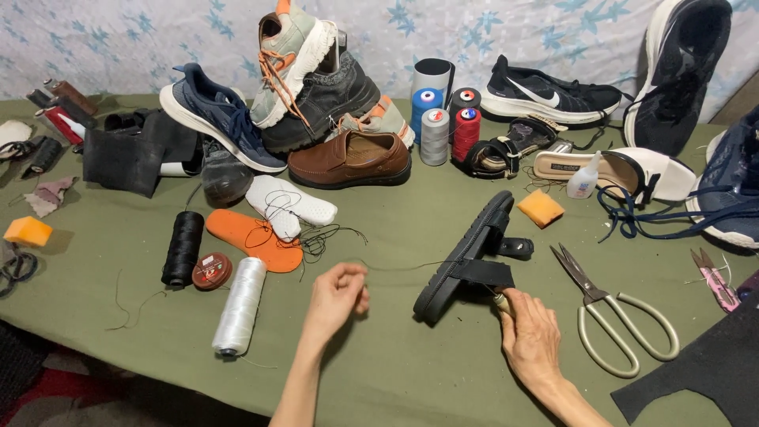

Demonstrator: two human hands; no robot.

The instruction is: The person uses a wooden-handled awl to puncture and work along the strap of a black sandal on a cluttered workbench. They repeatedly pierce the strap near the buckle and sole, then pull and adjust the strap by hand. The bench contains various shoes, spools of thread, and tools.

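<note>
Two hands: our left [338, 294] pinches taut dark thread [403, 266]; our right [528, 336] grips a wooden-handled awl [501, 303] against the black rubber sandal [466, 255].

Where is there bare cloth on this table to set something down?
Bare patches: the near edge of the table between the left hand and right hand, and left of the black spool toward the yellow sponge. The back is crowded with the shoe pile and thread cones.

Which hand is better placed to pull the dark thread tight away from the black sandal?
Left. The left hand already pinches the thread; the right hand steadies the black sandal.
</note>
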